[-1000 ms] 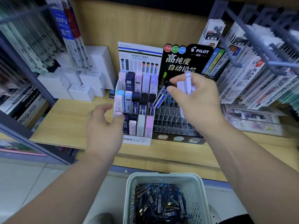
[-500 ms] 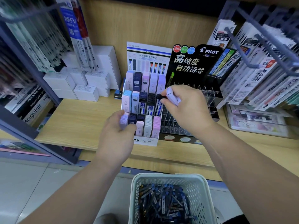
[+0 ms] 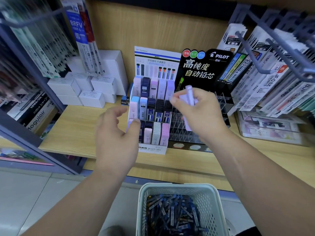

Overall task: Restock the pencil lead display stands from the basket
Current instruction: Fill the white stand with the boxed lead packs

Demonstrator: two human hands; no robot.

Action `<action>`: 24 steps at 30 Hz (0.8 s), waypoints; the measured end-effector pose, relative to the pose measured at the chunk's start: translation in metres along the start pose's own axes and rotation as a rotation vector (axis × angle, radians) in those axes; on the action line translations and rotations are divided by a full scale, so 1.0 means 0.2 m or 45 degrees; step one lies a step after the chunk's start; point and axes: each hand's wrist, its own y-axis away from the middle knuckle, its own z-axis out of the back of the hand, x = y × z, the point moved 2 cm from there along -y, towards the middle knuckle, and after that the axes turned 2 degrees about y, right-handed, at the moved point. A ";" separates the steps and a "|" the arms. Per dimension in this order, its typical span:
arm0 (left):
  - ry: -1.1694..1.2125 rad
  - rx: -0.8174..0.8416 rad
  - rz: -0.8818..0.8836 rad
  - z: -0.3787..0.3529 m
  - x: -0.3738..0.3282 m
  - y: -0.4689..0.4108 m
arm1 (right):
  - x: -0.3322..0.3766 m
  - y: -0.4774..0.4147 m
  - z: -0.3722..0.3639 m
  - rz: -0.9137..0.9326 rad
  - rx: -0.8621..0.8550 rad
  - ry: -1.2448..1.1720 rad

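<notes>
Gripping lilac lead cases [image 3: 189, 93], right hand [image 3: 201, 116] over wooden shelf [image 3: 76, 133]; left hand [image 3: 114, 138] loose, empty.

"Tombow" heads the white header card [image 3: 156, 65] mid-frame, and the white stand [image 3: 153, 149] below it shows "ONO graph MG". Its dark lead cases [image 3: 150, 111] read "0.5 HB". The black header card [image 3: 201, 68] says "PILOT" and "高纯度 自动铅芯". Upper left, a blue hanging pack [image 3: 76, 26] reads "BRFV". At right, a refill pack [image 3: 276, 80] reads "JF-0.5".
</notes>
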 end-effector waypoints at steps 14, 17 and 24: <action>0.560 0.789 0.303 -0.17 -0.20 0.22 | 0.09 0.16 -0.02 -0.356 0.062 -0.595; 0.572 0.700 0.310 -0.16 -0.19 0.21 | 0.09 0.13 0.02 -0.278 0.086 -0.525; 0.861 0.405 0.408 -0.11 -0.17 0.07 | 0.05 0.12 0.12 -0.227 0.523 -0.068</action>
